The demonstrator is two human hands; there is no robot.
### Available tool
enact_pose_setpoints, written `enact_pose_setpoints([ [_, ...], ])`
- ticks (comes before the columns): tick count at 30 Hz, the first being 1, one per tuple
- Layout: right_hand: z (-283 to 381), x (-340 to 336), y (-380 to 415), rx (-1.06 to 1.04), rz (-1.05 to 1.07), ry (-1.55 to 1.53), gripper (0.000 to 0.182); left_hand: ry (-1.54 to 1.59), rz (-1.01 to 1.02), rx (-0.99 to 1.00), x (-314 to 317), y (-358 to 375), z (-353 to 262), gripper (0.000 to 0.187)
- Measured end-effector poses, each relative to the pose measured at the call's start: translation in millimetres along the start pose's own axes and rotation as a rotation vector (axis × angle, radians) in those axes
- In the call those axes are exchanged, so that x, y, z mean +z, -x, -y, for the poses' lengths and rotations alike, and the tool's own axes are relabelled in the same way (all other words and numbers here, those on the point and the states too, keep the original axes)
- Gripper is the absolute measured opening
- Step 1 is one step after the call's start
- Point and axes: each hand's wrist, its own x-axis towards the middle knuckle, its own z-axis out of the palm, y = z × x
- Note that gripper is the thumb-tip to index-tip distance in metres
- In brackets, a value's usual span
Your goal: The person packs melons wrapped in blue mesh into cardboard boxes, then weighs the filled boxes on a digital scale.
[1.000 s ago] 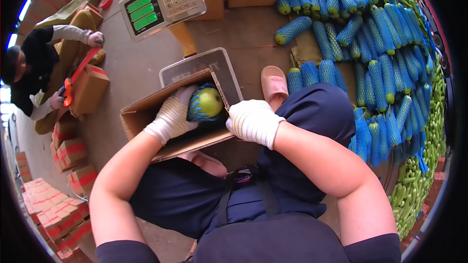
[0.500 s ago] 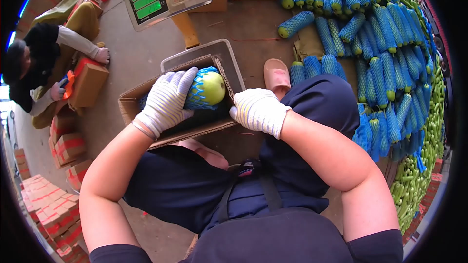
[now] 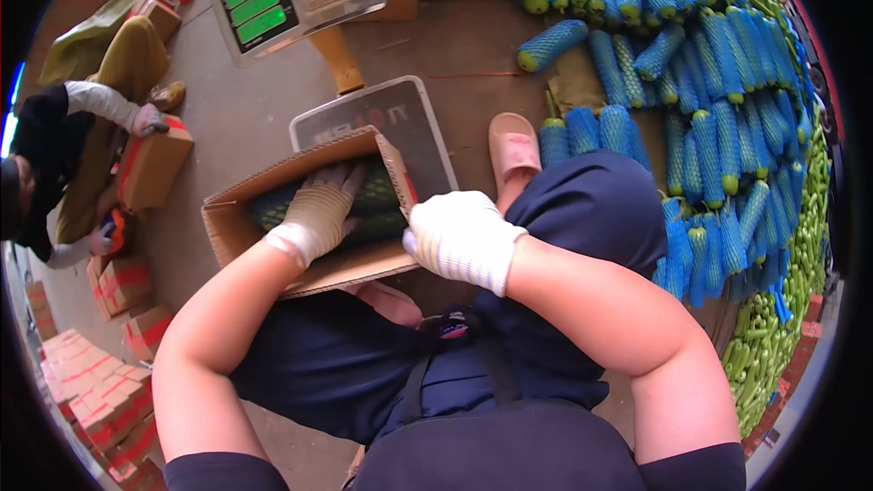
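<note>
While my left hand (image 3: 318, 211) reaches down inside the open cardboard carton (image 3: 364, 265), its fingers extended over the blue-netted gourds (image 3: 376, 189) lying there, I cannot tell whether it grips any; my right hand (image 3: 462, 241) is curled around the carton's end wall; beyond, I see the scale platform (image 3: 416, 127), with rows of netted gourds (image 3: 705, 145) to the right.

The box (image 3: 364, 265) is matt corrugated cardboard, the gloves (image 3: 466, 238) ribbed knit. The scale head (image 3: 296, 2) at eleven o'clock looks glossy.
</note>
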Motion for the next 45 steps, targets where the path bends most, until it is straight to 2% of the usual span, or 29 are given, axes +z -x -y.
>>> enact_pose_setpoints([
  [2,-1.9,-5.4,0.9,-0.033,0.019,0.030,0.032,-0.056,-0.035,0.128,-27.4,24.3,5.5,0.059],
  [3,-2.1,-6.1,2.5,-0.032,0.027,0.034,0.032,-0.034,0.116,-0.048,-50.7,32.1,5.1,0.041],
  [4,-1.9,-6.8,3.0,-0.030,0.031,0.040,0.033,-0.091,0.181,-0.124,-56.2,41.2,14.7,0.038],
  [6,-0.8,-8.7,5.1,-0.040,0.052,0.066,0.033,-0.173,0.379,-0.264,-43.6,47.0,41.0,0.039],
  [9,1.3,-7.7,0.6,-0.036,0.046,0.085,0.033,-0.127,0.461,-0.340,-25.7,29.4,49.0,0.044],
  [10,0.8,-8.2,-0.4,-0.023,0.029,0.075,0.033,-0.125,0.459,-0.334,-9.6,20.1,55.6,0.044],
  [13,2.6,-9.1,-4.3,-0.026,0.013,0.080,0.034,-0.107,0.364,-0.491,39.4,-2.3,75.6,0.043],
  [16,4.0,-9.2,-1.2,-0.095,-0.001,0.031,0.037,-0.125,0.314,-0.359,47.7,0.8,82.6,0.029],
  [18,6.7,-13.6,7.2,-0.156,-0.106,-0.015,0.039,-0.121,0.539,-0.297,-4.5,-1.7,51.6,0.050],
  [19,15.5,-38.8,16.6,-0.088,-0.049,-0.055,0.035,-0.148,0.496,-0.215,-4.6,2.8,54.2,0.052],
  [22,1.5,-74.5,57.6,-0.184,-0.396,-0.314,0.036,0.250,0.212,-0.091,-32.2,20.1,42.7,0.040],
  [24,-32.9,-80.7,99.4,-0.340,-0.842,-0.573,0.035,0.454,0.141,-0.096,-69.7,31.8,13.2,0.036],
  [26,-95.9,-68.5,132.2,-0.195,-1.190,-0.255,0.041,0.630,0.057,-0.047,-77.0,42.9,1.0,0.034],
  [28,-173.0,-35.8,163.9,0.132,-1.276,-0.183,0.044,0.710,-0.025,-0.074,-62.8,58.4,-3.3,0.032],
  [29,-213.0,-11.7,184.6,0.346,-1.222,-0.325,0.047,0.697,0.040,-0.043,-64.5,63.3,-5.6,0.035],
  [30,-248.2,5.8,207.9,0.524,-1.139,-0.294,0.049,0.683,0.103,-0.018,-72.0,66.6,-9.9,0.040],
  [32,-302.3,30.5,248.6,0.777,-1.094,-0.346,0.048,0.563,0.189,-0.043,-92.5,73.9,-37.7,0.042],
  [34,-379.9,68.1,276.0,0.934,-1.201,-0.367,0.049,0.473,0.084,0.001,-90.7,74.4,-48.3,0.041],
  [36,-420.9,68.8,298.5,1.086,-1.146,-0.128,0.049,0.516,0.023,-0.075,-90.6,72.2,-56.0,0.042],
  [37,-434.6,64.3,304.1,1.116,-1.118,-0.053,0.049,0.635,-0.006,-0.150,-88.4,69.2,-58.8,0.043],
  [40,-475.6,51.4,309.8,1.245,-0.948,0.026,0.051,0.606,-0.147,-0.192,-102.1,60.5,-81.0,0.044],
  [41,-488.1,47.1,308.4,1.267,-0.911,0.050,0.057,0.634,-0.193,-0.192,-108.4,55.2,-92.7,0.042],
  [43,-504.2,36.3,308.8,1.276,-0.909,0.116,0.060,0.621,-0.227,-0.040,-93.3,9.8,-135.6,0.046],
  [45,-527.8,30.2,309.8,1.338,-0.895,0.222,0.068,0.492,-0.177,0.180,-44.0,-65.4,-192.0,0.050],
])
